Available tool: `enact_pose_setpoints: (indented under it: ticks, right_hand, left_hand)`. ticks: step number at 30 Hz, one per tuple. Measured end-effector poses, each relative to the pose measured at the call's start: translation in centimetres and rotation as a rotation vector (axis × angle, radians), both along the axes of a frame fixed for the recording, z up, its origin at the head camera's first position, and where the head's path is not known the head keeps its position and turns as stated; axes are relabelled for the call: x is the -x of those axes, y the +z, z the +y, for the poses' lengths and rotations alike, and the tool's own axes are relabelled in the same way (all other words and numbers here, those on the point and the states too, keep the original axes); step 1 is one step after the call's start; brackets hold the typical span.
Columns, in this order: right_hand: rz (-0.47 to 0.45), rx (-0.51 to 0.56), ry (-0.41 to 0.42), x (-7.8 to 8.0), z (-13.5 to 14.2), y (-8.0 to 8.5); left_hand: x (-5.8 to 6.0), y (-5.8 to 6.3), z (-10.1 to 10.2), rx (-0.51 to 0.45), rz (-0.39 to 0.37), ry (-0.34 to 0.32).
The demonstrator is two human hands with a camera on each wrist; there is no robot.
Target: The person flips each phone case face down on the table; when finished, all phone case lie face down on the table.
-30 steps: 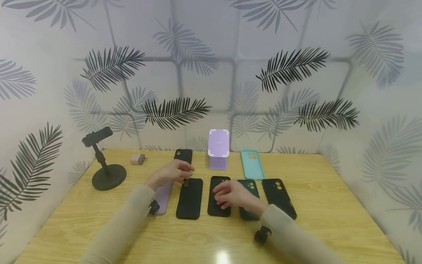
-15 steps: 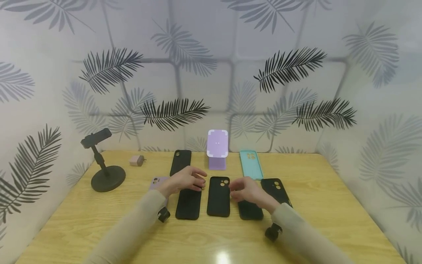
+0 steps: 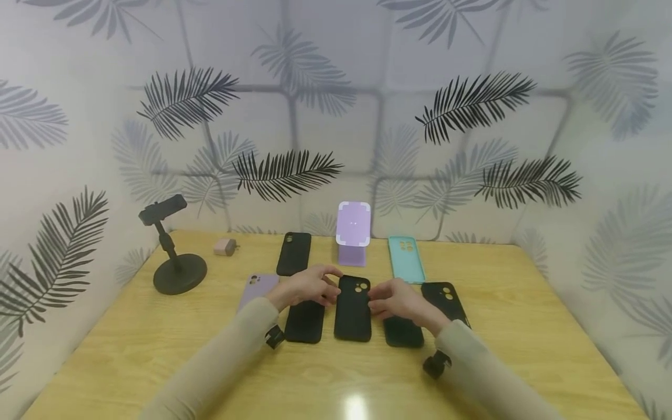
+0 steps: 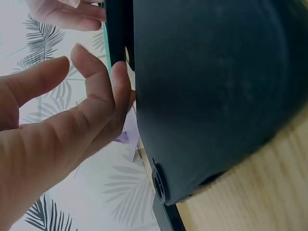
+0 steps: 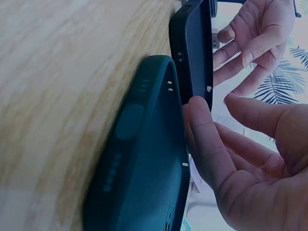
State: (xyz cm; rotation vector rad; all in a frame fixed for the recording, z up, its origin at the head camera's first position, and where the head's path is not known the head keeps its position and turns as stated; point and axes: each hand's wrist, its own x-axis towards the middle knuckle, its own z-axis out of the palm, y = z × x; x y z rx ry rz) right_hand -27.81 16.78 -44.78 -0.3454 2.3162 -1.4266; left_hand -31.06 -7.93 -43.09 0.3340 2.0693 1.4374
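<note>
A black phone case [image 3: 353, 315] lies between my two hands, camera cutouts at its far end. My left hand [image 3: 310, 286] hovers with loosely bent fingers over the top of another black case [image 3: 304, 325], fingertips by the middle case's left edge. In the left wrist view that neighbouring case [image 4: 207, 96] looms large beside my fingers. Above a dark green case [image 3: 403, 333], my right hand [image 3: 401, 302] has its fingertips at the middle case's right edge. The right wrist view shows the green case [image 5: 144, 159] and the black case [image 5: 192, 57] by my fingertips; contact is hard to tell.
A lilac case [image 3: 257, 287] and a black case [image 3: 446, 294] flank the row. Behind stand or lie a black case [image 3: 294, 254], a purple stand [image 3: 353, 224] and a turquoise case [image 3: 406, 259]. A black phone stand [image 3: 175, 271] and charger plug [image 3: 224, 247] sit left.
My left hand has moved right, from over the lilac case toward the middle black case. My right hand has come off the middle case to its right edge.
</note>
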Motion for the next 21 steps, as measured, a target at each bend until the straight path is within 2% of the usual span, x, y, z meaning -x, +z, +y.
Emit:
enact_pose_setpoints:
  ticks: [7, 13, 21]
  right_hand:
    - [-0.011, 0.003, 0.010, -0.16, -0.16, 0.33]
    - [-0.014, 0.021, 0.060, -0.27, -0.55, -0.05]
    - [-0.076, 0.040, 0.036, -0.41, -0.85, 0.08]
  left_hand:
    - [0.24, -0.16, 0.13, -0.033, 0.012, 0.034]
    - [0.42, -0.29, 0.35, -0.087, -0.010, 0.038]
    - [0.47, -0.59, 0.46, -0.145, -0.037, 0.054]
